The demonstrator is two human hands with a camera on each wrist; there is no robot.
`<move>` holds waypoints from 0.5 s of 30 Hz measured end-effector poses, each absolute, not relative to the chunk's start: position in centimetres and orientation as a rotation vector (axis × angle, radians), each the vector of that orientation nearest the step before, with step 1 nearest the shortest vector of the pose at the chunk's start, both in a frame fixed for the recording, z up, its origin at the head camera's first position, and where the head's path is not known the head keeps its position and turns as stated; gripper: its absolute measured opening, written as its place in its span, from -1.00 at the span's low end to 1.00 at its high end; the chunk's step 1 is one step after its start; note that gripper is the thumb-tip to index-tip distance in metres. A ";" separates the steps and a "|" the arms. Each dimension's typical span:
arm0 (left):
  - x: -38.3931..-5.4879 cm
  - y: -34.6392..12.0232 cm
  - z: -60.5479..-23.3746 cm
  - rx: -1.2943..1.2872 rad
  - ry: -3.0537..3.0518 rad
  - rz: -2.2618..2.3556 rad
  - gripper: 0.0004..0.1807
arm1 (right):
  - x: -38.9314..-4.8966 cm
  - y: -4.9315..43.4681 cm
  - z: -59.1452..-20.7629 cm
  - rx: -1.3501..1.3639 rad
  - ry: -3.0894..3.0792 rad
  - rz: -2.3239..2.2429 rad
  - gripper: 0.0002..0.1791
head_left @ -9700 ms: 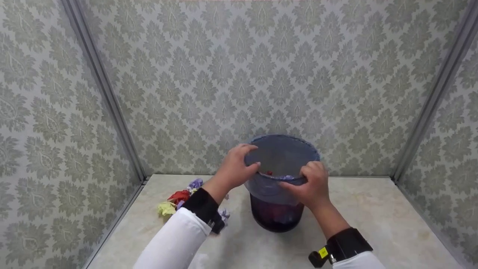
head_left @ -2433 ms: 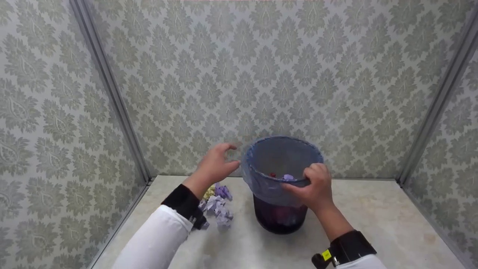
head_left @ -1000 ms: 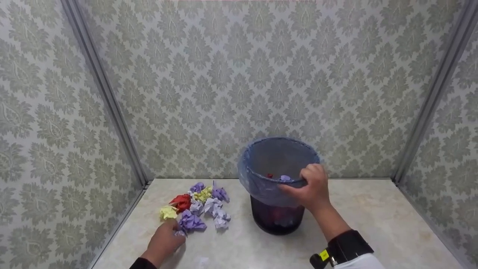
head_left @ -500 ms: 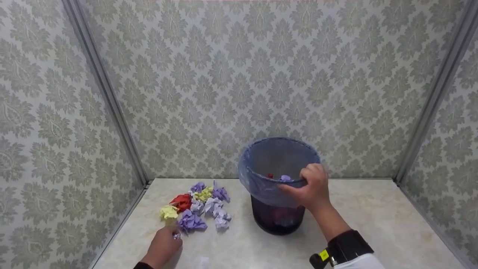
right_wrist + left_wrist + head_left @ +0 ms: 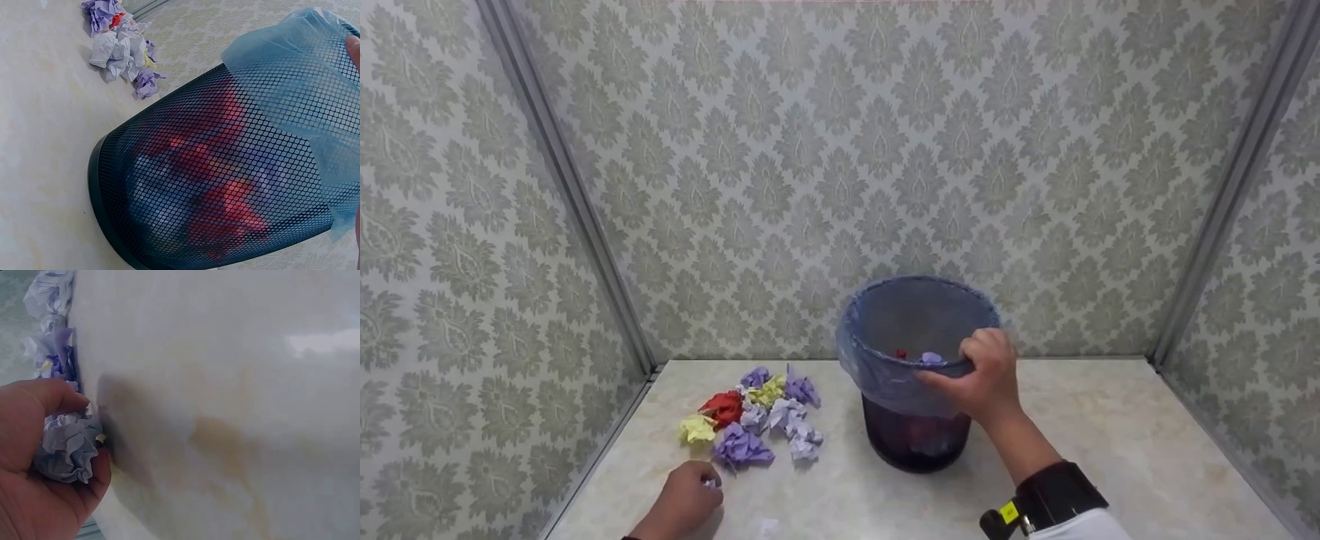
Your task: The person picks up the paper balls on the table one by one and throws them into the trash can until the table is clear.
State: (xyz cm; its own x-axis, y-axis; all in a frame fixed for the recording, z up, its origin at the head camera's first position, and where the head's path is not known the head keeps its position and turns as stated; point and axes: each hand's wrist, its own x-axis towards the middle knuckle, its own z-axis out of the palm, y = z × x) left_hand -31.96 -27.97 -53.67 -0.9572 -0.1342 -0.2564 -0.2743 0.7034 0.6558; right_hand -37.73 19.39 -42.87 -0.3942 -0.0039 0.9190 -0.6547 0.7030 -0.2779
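Observation:
My left hand is low at the left front of the table, its fingers and thumb curled round a crumpled pale paper ball. That ball shows well in the left wrist view and is mostly hidden by the hand from above. My right hand grips the near right rim of a dark mesh wastebasket, thumb outside. A thin blue bin liner is folded over the rim. Red and pale crumpled paper shows through the mesh in the right wrist view.
Left of the basket lies a cluster of crumpled paper: a red ball, a yellow ball, a purple ball and several pale ones. A small white scrap lies near the front. Patterned walls enclose the table.
My left hand left the basket rim, reached down to the paper cluster and now draws slightly towards the front with the pale paper ball. My right hand stays on the rim.

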 end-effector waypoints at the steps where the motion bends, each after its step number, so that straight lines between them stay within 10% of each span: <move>1: -31.9 -28.0 -53.6 -0.323 2.730 1.089 -0.89 | -37.7 19.4 -42.8 0.518 -1.858 0.778 -0.15; 15: -31.3 -27.0 -49.1 -0.296 2.875 1.090 -0.89 | -37.6 19.4 -42.9 0.516 -1.863 0.780 -0.17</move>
State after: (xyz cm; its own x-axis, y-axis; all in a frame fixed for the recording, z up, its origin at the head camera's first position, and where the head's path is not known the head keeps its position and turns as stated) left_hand -31.28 -27.00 -49.08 -0.9803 -0.1595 -0.1164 -0.1965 0.7330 0.6512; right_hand -37.59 19.39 -42.87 -0.4000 -0.0043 0.9165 -0.6559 0.6998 -0.2830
